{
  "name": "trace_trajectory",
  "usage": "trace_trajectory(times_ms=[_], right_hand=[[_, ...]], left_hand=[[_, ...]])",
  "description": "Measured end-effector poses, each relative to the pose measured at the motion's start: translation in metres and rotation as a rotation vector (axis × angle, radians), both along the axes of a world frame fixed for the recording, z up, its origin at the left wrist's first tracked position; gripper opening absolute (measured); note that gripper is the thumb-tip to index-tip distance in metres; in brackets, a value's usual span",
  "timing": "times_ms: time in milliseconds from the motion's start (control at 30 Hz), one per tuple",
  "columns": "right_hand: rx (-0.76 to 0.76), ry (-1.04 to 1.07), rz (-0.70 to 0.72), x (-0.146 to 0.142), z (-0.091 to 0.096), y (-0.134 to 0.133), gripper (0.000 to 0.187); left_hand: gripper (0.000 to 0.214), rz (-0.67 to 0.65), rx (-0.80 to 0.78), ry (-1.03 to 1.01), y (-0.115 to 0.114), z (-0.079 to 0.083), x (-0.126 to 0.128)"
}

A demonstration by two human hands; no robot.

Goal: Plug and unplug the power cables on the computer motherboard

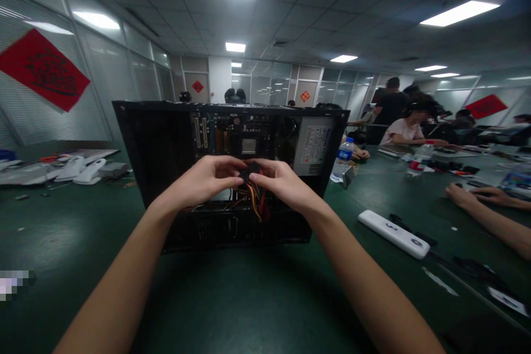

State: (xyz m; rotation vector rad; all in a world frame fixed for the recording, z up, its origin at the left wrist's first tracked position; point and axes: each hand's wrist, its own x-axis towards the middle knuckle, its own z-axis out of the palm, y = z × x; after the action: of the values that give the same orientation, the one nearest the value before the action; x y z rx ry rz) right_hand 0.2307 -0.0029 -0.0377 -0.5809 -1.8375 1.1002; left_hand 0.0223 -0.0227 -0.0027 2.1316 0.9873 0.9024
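An open black computer case (136, 138) stands before me on a green table. In front of its motherboard (224, 146), my left hand (205, 180) and my right hand (282, 181) come together, thumbs and fingers pinched on a bundle of power cables (257, 199) with black plugs. Red, yellow and black wires hang down from between the hands. A silver power supply (317, 146) with a label sits at the case's upper right, beside a dark fan (288, 138). My hands hide part of the board, and the exact shape of the plugs is unclear.
White power bank-like bar (394, 234) lies to the right, near dark cables (477, 271). A water bottle (345, 152) stands beside the case. Another person's hands (464, 199) rest at far right. White plastic pieces (85, 170) and flat panels lie at left.
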Motion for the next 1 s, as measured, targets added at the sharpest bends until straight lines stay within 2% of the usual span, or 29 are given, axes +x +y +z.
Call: trace_trajectory(times_ms=[200, 433, 700, 1000], right_hand=[[0.024, -0.018, -0.047, -0.0014, 0.0013, -0.0040, 0.042], [0.099, -0.069, 0.007, -0.0054, 0.0014, -0.0087, 0.049], [0.088, -0.074, 0.083, -0.0036, -0.0015, -0.0059, 0.051], [0.125, -0.071, 0.102, 0.0005, -0.0015, -0.0027, 0.054]], left_hand=[[0.045, -0.007, 0.029, -0.005, 0.0013, -0.0048, 0.0002], [0.050, -0.086, 0.035, 0.057, -0.0011, -0.0063, -0.0040], [0.050, -0.054, 0.109, 0.141, 0.0007, -0.0084, -0.0033], [0.053, -0.053, 0.171, 0.183, 0.0005, -0.0087, -0.0014]])
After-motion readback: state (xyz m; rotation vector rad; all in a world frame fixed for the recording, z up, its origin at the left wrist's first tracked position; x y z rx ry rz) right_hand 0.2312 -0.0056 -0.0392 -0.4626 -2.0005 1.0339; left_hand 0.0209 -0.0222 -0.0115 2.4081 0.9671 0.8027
